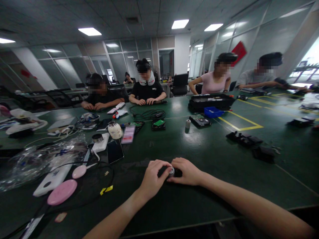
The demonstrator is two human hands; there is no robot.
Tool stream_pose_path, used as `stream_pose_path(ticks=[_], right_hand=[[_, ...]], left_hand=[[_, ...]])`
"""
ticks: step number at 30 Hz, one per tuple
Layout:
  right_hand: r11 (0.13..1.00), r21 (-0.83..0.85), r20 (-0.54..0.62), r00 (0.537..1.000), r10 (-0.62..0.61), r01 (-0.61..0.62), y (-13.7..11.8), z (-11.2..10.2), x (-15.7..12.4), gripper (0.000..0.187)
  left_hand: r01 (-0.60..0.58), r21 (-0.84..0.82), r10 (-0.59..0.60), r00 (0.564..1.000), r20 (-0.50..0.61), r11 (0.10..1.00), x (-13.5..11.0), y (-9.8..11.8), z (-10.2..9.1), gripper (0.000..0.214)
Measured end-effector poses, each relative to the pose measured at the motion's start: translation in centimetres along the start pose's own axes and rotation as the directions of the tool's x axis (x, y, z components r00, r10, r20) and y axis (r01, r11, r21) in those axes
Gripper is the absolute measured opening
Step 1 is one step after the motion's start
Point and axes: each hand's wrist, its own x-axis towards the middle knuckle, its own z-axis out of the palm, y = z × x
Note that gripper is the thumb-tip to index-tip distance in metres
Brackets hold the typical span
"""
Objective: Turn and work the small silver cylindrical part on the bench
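A small grey metal cylinder (171,171) stands on the green table between my two hands. My left hand (154,175) is closed on it from the left, thumb against its side and fingers curled behind. From the right, my right hand (186,171) curves round it, with the thumb low at its front and the fingertips behind it, close to the left fingers. A dark gap shows inside the right palm. The cylinder's lower part is partly hidden by the fingers. Farther out, a similar grey cylinder (187,124) stands upright beside an opened black device (200,120).
Left lie a dark phone (115,151), a pink oval object (62,192), a white case (53,179) and clear plastic wrap (47,156). Black parts (244,139) lie right. Beyond are a blue tray (213,112), a black box (194,103), a cream jar (114,130) and several people.
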Motion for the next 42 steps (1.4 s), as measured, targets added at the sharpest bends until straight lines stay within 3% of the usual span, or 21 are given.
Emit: stream_pose_path(ticks=[12, 18, 28, 38, 42], right_hand=[[1.000, 0.001, -0.006, 1.000, -0.001, 0.001, 0.3, 0.3, -0.1, 0.036], [1.000, 0.012, 0.002, 1.000, -0.008, 0.008, -0.1, -0.1, 0.0, 0.034], [1.000, 0.009, 0.001, 1.000, -0.002, 0.002, 0.1, 0.3, 0.0, 0.035], [1.000, 0.005, -0.005, 1.000, 0.007, -0.007, 0.1, 0.3, 0.0, 0.038], [1.000, 0.019, -0.006, 1.000, 0.001, 0.000, 0.0, 0.1, 0.0, 0.040]], left_hand=[[-0.057, 0.004, 0.057, 0.998, -0.010, 0.998, -0.1, 0.0, -0.1, 0.010], [0.022, -0.002, -0.022, 0.995, -0.095, 1.000, -0.1, -0.3, -0.2, 0.009], [0.066, -0.085, -0.070, 0.996, -0.051, 0.994, 0.2, -0.8, -0.3, 0.004], [-0.008, -0.014, 0.007, 0.998, -0.063, 1.000, 0.4, 0.0, -0.9, 0.004], [-0.025, -0.025, 0.021, 0.990, -0.140, 0.999, 0.7, -0.6, -1.2, 0.006]])
